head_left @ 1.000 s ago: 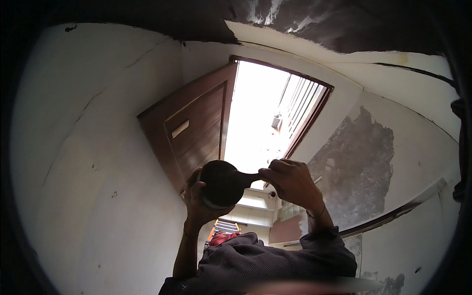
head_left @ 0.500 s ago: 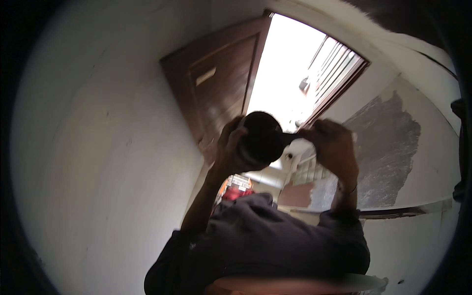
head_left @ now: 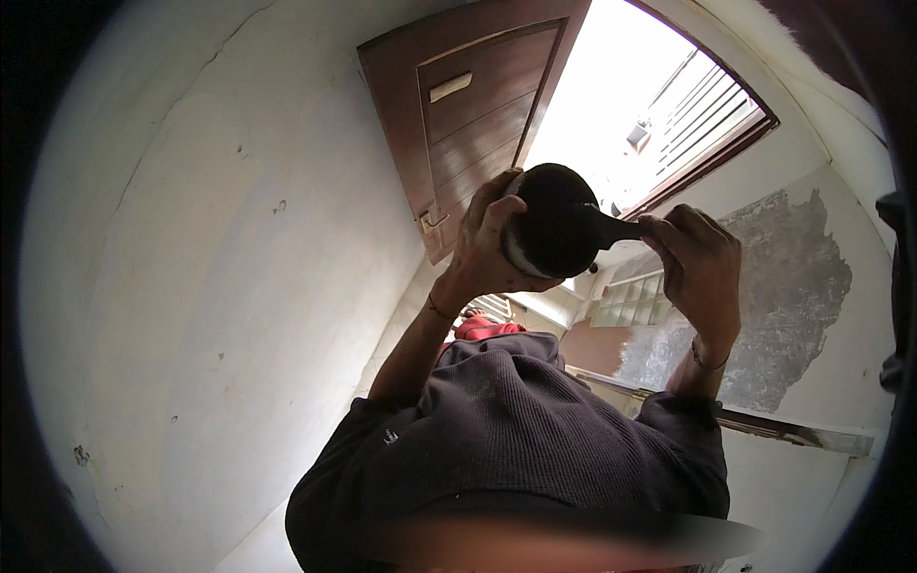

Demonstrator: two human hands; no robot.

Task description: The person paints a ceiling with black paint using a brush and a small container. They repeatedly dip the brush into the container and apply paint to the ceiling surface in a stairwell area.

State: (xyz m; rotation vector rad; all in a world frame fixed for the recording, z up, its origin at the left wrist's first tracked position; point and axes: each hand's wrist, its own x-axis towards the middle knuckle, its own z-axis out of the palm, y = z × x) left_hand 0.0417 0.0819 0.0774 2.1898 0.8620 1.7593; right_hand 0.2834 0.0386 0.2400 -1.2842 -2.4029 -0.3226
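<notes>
My left hand [head_left: 482, 239] wraps round the side of a round container [head_left: 554, 250], with its thumb near the rim. The container has a pale outer wall and a very dark inside, and whatever is in it cannot be made out. My right hand [head_left: 702, 267] pinches the narrow end of a dark tool [head_left: 614, 229] between thumb and fingers. This handle broadens toward the container, and its far end lies over or inside the dark opening. Whether it is a brush or a scraper I cannot tell. Both hands are raised in front of my chest.
A brown wooden door [head_left: 478, 119] stands ajar beside a bright doorway [head_left: 611, 86] with a barred railing [head_left: 702, 119] beyond. A cracked pale wall [head_left: 220, 286] fills the left. On the right wall is a rough grey patch [head_left: 783, 286]. Something red [head_left: 487, 328] shows below the container.
The view has shifted and brightened, so the door, hands and container sit farther right and higher. Both hands keep their hold, and the tool's handle still reaches the container.
</notes>
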